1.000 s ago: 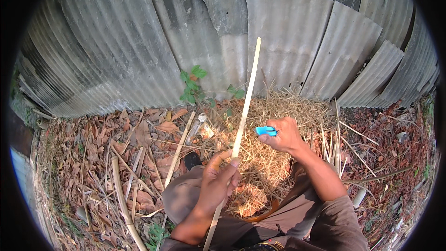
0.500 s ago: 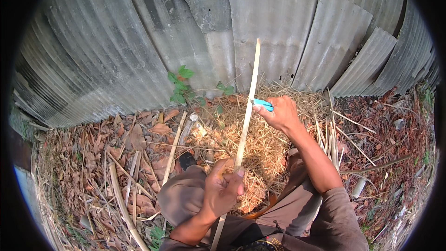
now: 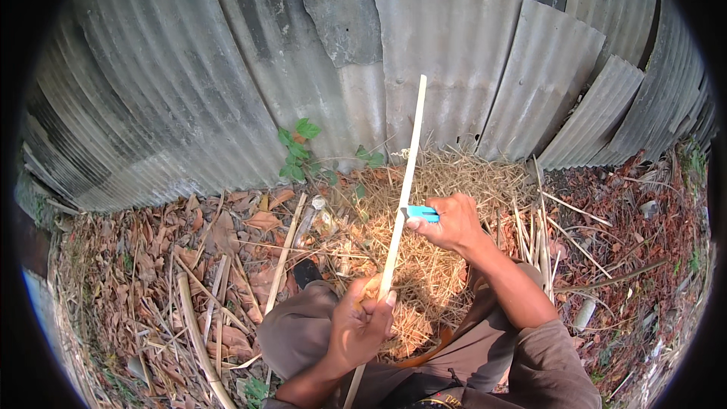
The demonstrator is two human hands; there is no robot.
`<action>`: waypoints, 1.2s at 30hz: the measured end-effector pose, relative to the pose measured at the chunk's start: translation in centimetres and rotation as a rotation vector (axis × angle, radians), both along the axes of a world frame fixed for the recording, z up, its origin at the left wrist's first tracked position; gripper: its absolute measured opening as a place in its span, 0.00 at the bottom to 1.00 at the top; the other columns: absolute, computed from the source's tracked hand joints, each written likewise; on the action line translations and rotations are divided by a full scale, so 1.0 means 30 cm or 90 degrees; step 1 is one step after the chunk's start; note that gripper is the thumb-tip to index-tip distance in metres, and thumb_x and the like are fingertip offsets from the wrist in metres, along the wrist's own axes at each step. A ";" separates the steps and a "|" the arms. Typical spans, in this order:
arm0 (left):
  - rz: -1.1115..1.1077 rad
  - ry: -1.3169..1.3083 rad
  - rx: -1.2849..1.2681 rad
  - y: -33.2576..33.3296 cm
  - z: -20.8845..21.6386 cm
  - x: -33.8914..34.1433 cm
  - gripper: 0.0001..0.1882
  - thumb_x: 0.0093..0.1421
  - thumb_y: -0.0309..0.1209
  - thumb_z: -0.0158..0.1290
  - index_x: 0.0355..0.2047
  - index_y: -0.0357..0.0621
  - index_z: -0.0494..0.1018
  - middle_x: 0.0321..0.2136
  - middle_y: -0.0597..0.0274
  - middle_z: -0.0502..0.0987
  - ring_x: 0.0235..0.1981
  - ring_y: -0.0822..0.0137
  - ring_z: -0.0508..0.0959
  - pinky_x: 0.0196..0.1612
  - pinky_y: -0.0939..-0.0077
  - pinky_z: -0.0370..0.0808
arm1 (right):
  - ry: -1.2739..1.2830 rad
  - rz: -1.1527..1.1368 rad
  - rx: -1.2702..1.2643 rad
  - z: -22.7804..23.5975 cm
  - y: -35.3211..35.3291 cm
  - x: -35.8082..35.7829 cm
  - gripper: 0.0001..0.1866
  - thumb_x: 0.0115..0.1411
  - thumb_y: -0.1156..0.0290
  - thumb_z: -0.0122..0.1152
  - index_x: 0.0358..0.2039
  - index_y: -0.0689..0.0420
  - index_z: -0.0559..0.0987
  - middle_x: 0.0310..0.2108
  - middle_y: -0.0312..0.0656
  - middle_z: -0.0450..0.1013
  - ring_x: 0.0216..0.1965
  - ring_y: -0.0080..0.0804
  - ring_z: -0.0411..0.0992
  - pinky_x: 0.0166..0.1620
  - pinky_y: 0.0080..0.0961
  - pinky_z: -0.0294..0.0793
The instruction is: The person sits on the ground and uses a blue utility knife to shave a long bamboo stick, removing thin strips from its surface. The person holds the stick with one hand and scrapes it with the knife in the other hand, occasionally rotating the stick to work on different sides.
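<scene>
A long, pale strip of bamboo or wood (image 3: 411, 151) slants up and away from my lap, its far tip in front of the metal wall. Its lower part is gripped by my left hand (image 3: 357, 332), thumb pressed on it; something orange-tan (image 3: 372, 286) shows at the index finger, too unclear to name. My right hand (image 3: 457, 226) is closed on a turquoise-handled utility knife (image 3: 424, 213), laid across the strip about midway. Its blade end meets the strip's right side. A thin curled shaving (image 3: 401, 154) shows beside the upper strip.
Overlapping corrugated metal sheets (image 3: 454, 53) form a wall ahead. A heap of dry shavings (image 3: 432, 280) lies between my legs. Brown leaves and loose sticks (image 3: 282, 254) cover the ground at left; more strips (image 3: 541, 235) lie at right. A small green plant (image 3: 297, 153) grows by the wall.
My right hand has drawn the knife down along the strip, toward my left hand. A curled shaving now shows beside the upper strip. My left hand still grips the lower part.
</scene>
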State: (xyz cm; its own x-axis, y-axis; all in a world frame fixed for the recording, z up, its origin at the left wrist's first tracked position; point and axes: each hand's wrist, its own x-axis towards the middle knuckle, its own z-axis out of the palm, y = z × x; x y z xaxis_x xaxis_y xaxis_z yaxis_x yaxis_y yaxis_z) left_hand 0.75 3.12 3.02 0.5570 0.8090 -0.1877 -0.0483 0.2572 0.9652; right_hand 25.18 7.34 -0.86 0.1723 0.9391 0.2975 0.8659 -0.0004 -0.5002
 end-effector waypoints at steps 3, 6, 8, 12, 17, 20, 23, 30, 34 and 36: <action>0.008 -0.007 0.049 -0.003 -0.001 -0.011 0.14 0.64 0.24 0.48 0.48 0.35 0.62 0.12 0.69 0.67 0.13 0.82 0.63 0.16 0.86 0.57 | -0.082 0.110 0.083 -0.010 -0.023 -0.028 0.34 0.41 0.30 0.58 0.11 0.52 0.74 0.06 0.41 0.65 0.12 0.41 0.69 0.22 0.38 0.69; -0.012 -0.016 0.059 0.008 -0.019 -0.004 0.15 0.64 0.24 0.48 0.49 0.35 0.61 0.14 0.70 0.67 0.14 0.83 0.63 0.17 0.86 0.58 | -0.172 0.122 0.185 -0.016 0.003 0.018 0.34 0.35 0.28 0.62 0.10 0.51 0.70 0.07 0.36 0.63 0.11 0.36 0.66 0.21 0.31 0.65; -0.005 -0.025 0.050 0.004 -0.019 -0.005 0.16 0.64 0.24 0.48 0.51 0.35 0.60 0.15 0.70 0.67 0.14 0.83 0.63 0.17 0.86 0.57 | -0.177 0.122 0.243 -0.017 0.013 0.018 0.38 0.38 0.26 0.58 0.09 0.53 0.62 0.07 0.36 0.59 0.10 0.38 0.62 0.19 0.32 0.58; -0.034 0.004 0.029 -0.028 -0.010 -0.022 0.17 0.65 0.26 0.47 0.52 0.36 0.60 0.17 0.70 0.68 0.16 0.84 0.63 0.18 0.87 0.58 | -0.072 -0.087 0.055 -0.005 0.080 0.087 0.40 0.41 0.24 0.53 0.09 0.55 0.73 0.06 0.40 0.65 0.13 0.40 0.69 0.21 0.35 0.67; -0.125 -0.008 0.003 -0.036 -0.019 -0.029 0.16 0.66 0.28 0.47 0.52 0.37 0.61 0.17 0.70 0.69 0.18 0.85 0.63 0.19 0.87 0.57 | -0.091 -0.203 0.130 -0.025 0.140 0.327 0.44 0.48 0.24 0.45 0.12 0.60 0.75 0.07 0.47 0.65 0.15 0.46 0.70 0.22 0.42 0.68; -0.187 0.048 0.026 -0.078 -0.039 -0.048 0.15 0.66 0.28 0.47 0.51 0.37 0.62 0.19 0.69 0.70 0.19 0.86 0.64 0.20 0.88 0.57 | 0.037 -0.368 0.107 -0.020 0.122 0.471 0.44 0.48 0.24 0.43 0.14 0.60 0.76 0.12 0.51 0.69 0.20 0.51 0.72 0.27 0.44 0.69; -0.229 0.071 -0.005 -0.089 -0.016 -0.040 0.17 0.65 0.28 0.47 0.52 0.36 0.63 0.20 0.69 0.71 0.21 0.85 0.66 0.22 0.88 0.61 | 0.153 -0.591 0.044 -0.084 0.051 0.691 0.45 0.51 0.26 0.42 0.14 0.62 0.75 0.16 0.56 0.71 0.23 0.52 0.73 0.32 0.45 0.69; -0.008 0.017 0.061 0.027 -0.035 -0.015 0.17 0.65 0.27 0.47 0.53 0.35 0.65 0.18 0.70 0.69 0.20 0.82 0.68 0.24 0.87 0.66 | 0.138 -0.356 -0.026 -0.009 0.001 0.433 0.42 0.52 0.28 0.46 0.12 0.61 0.72 0.11 0.47 0.66 0.19 0.41 0.68 0.30 0.41 0.68; 0.080 -0.004 0.114 0.050 -0.073 0.007 0.17 0.65 0.27 0.48 0.53 0.35 0.65 0.18 0.70 0.69 0.20 0.83 0.68 0.24 0.88 0.65 | 0.055 -0.001 -0.006 0.054 -0.027 0.075 0.38 0.49 0.31 0.53 0.12 0.59 0.74 0.08 0.45 0.65 0.14 0.43 0.68 0.23 0.40 0.68; 0.084 0.006 0.130 0.062 -0.070 0.025 0.18 0.65 0.27 0.48 0.53 0.35 0.65 0.18 0.70 0.69 0.20 0.83 0.67 0.23 0.88 0.64 | -0.010 0.106 0.029 0.075 -0.065 -0.028 0.36 0.47 0.31 0.56 0.12 0.58 0.75 0.07 0.45 0.65 0.12 0.45 0.69 0.19 0.37 0.68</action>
